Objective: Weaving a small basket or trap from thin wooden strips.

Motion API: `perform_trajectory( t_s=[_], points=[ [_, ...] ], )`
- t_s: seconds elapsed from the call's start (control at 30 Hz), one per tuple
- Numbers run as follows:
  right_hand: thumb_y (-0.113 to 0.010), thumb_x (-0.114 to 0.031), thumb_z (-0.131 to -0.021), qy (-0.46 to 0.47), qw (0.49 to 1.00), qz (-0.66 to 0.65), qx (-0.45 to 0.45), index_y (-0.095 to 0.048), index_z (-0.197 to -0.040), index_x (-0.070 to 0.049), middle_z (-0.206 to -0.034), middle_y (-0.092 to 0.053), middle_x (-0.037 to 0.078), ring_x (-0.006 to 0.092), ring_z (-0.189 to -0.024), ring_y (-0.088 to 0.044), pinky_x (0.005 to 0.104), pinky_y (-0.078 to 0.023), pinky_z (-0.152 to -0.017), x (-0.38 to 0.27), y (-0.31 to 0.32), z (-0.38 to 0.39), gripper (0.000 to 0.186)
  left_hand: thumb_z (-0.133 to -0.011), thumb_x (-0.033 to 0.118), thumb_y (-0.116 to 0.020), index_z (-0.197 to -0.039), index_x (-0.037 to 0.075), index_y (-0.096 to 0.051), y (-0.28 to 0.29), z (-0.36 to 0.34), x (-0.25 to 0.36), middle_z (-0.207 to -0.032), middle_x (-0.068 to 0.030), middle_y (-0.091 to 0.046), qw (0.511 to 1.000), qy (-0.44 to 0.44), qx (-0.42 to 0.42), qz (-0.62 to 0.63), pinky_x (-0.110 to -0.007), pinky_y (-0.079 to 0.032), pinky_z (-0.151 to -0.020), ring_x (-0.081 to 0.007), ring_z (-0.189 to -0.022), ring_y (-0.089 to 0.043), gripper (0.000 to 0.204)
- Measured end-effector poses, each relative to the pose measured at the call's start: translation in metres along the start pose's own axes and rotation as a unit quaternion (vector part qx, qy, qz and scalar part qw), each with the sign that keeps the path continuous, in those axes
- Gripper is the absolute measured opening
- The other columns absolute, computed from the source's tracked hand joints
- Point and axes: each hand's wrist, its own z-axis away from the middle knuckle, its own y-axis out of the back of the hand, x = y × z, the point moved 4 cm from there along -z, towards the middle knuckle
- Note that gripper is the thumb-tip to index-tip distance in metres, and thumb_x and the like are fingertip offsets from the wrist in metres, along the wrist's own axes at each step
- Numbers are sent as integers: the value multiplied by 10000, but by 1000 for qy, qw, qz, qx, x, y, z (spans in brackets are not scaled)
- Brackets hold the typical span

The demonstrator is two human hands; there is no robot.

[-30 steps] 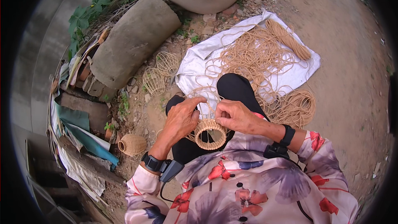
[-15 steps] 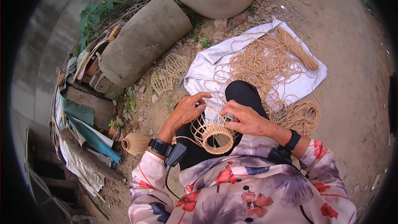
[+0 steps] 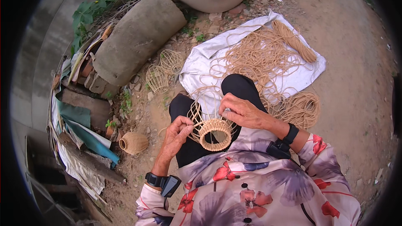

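A half-woven basket (image 3: pixel 209 126) rests in my lap between my knees, its thick woven ring toward me and its bare ribs spreading away. My left hand (image 3: pixel 176 136) is closed at the basket's left side, thumb and fingers pinching a tan cord (image 3: pixel 198 124) that runs to the woven ring. On the far right side, my right hand (image 3: pixel 242 111) grips the ribs just above the weave, its fingers curled. Part of the ribs is hidden behind the fingers.
Ahead lies a white sheet (image 3: pixel 205 56) bearing loose tan cord (image 3: pixel 264 54) and a bundled hank (image 3: pixel 293 42); a coil (image 3: pixel 299 111) sits at its near right. Two open basket frames (image 3: pixel 158 78) and a finished small basket (image 3: pixel 135 143) lie leftward, near a concrete cylinder (image 3: pixel 138 37).
My left hand has come down and back from above the ribs to the basket's left side, now pinching the cord. My right hand stays on the ribs. The whole view has shifted slightly.
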Motion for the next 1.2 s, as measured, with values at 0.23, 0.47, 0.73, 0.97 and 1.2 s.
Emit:
perform_trajectory(
  t_s=[0.23, 0.47, 0.73, 0.97, 1.2],
  points=[
    [-611, -299, -895, -39, 999, -15, -5, -562, -973, -87, -1006, -483, 85, 244, -875, -552, 359, -471, -751, -5, 0, 7, 231, -957, 198, -614, -1041, 74, -569, -5, 0, -8, -671, 111, -406, 1000, 3, 29, -12, -189, -260, -505, -1, -573, -327, 156],
    [-720, -312, -824, -16, 999, -32, 2, -581, -918, -80, -992, -475, 58, 199, -822, -535, 323, -448, -694, 6, 2, 12, 287, -948, 186, -628, -991, 67, -583, -17, -13, -1, -659, 92, -432, 997, -43, 46, 43, -193, -291, -504, -12, -566, -372, 134],
    [-744, -246, -796, -121, 990, -67, 16, -606, -840, -25, -915, -558, 63, 154, -737, -525, 292, -435, -640, -4, 4, 18, 264, -904, 134, -655, -960, 56, -625, -11, -32, 24, -684, 90, -467, 997, -68, 3, -48, -205, -308, -549, -17, -619, -384, 100],
    [-570, -151, -929, -56, 986, -122, 101, -436, -1142, -33, -931, -620, 93, 120, -669, -574, 258, -468, -584, 4, -5, 21, 278, -908, 147, -667, -949, 65, -612, -10, -32, 17, -665, 101, -437, 995, -87, 10, -53, -198, -297, -553, -11, -615, -362, 108],
    [-471, -283, -985, -98, 982, -160, 8, -362, -1332, -32, -828, -628, 104, 219, -673, -611, 382, -485, -641, 3, -8, 14, 442, -902, 147, -674, -947, 56, -615, -9, -35, 18, -652, 91, -455, 994, -85, 13, -64, -201, -299, -540, -10, -608, -370, 117]
  ],
)
